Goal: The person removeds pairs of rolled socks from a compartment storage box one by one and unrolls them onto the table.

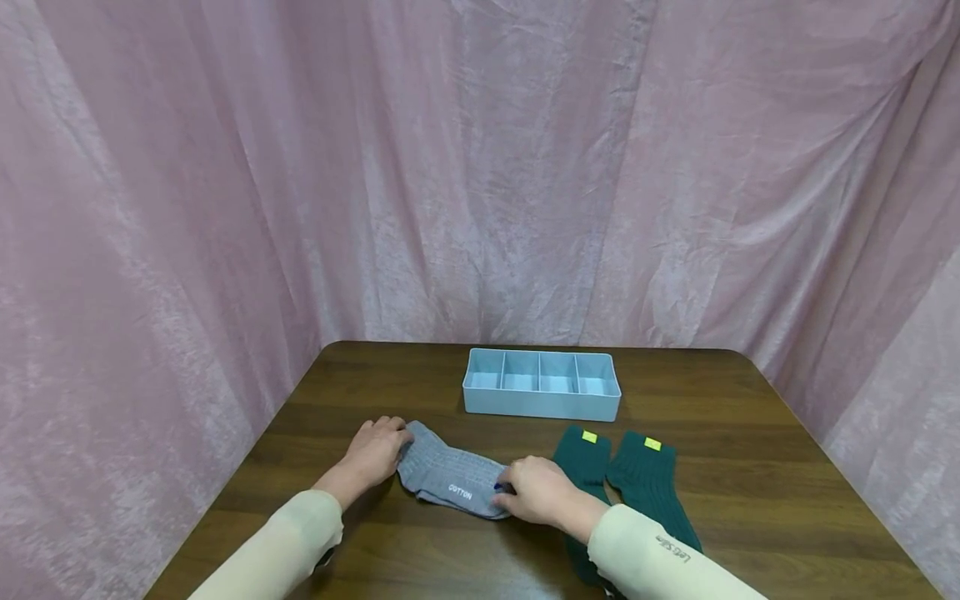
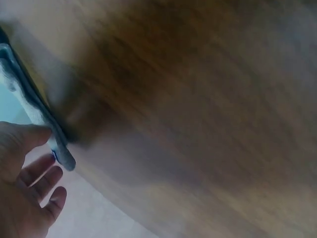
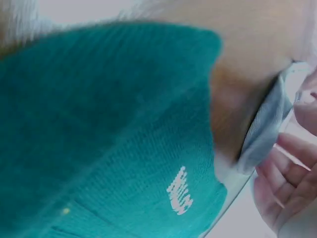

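A grey ribbed pair of socks (image 1: 457, 477) with white "COTTON" lettering lies across the table, one sock apparently on top of the other. At its left end, my left hand (image 1: 377, 450) pinches the edge; the left wrist view shows the sock edge (image 2: 64, 154) between thumb and fingers. My right hand (image 1: 542, 493) pinches the other end, beside a small dark blue spot. In the right wrist view the grey fabric (image 3: 265, 126) sits between the thumb and fingers (image 3: 292, 166). Two dark green socks (image 1: 651, 479) lie beside and partly under my right forearm.
A light blue organizer box (image 1: 540, 404) with several compartments stands at the back of the brown wooden table (image 1: 720, 400). Yellow labels (image 1: 652, 445) mark the green socks. A pink velvet curtain (image 1: 480, 167) hangs behind the table.
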`<state>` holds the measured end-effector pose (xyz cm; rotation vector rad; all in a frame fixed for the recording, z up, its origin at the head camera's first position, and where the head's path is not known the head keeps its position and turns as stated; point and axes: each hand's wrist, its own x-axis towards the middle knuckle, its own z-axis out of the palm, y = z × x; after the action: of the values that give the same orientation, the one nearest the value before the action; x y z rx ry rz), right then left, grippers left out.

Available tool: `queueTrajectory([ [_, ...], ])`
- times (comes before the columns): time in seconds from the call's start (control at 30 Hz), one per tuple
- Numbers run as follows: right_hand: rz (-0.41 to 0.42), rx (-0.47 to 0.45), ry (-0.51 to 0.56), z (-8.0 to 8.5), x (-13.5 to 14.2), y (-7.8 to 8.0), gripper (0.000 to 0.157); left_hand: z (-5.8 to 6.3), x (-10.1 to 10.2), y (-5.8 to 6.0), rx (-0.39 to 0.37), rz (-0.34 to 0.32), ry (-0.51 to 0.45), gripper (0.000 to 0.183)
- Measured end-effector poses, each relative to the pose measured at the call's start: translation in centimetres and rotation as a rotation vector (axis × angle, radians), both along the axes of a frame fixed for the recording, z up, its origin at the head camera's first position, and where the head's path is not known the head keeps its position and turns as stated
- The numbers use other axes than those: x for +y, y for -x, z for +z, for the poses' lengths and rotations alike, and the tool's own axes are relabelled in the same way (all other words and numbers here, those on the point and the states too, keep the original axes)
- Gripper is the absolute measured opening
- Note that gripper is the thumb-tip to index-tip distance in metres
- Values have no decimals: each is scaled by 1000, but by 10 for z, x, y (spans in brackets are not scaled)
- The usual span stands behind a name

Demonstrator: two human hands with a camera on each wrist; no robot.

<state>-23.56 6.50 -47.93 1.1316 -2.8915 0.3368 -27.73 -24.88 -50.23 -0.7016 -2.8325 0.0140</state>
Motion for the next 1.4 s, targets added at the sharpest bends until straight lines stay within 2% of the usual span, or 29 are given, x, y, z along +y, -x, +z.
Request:
queueTrajectory([
  [0.1,54,11,98,1,4,5,27,3,2,-5,-1,47,-51,22],
  [0.2,119,28,128,1,6,12,28,8,9,-12,-36,109,-124,24],
  [0.27,167,11,85,-1,7,16,30,11,16,-17,-89,153,-154,31],
  [0.37,229,-24,-13,-5,8,19,35,13,27,-23,-184,208,-150,45],
  [0.47,267,-29,-73,-9,10,17,37,14,35,-23,-248,230,-130,53],
  [0.7,297,11,-58,-10,12,4,35,18,39,-12,-339,171,-123,57],
  [1.17,314,61,-53,-9,2,-10,32,22,46,5,-477,126,-154,57],
  [1.3,285,35,-38,-8,0,-13,32,23,49,11,-497,105,-155,56],
  [1.4,239,-25,-31,-7,-5,-16,32,22,51,13,-515,85,-162,55],
])
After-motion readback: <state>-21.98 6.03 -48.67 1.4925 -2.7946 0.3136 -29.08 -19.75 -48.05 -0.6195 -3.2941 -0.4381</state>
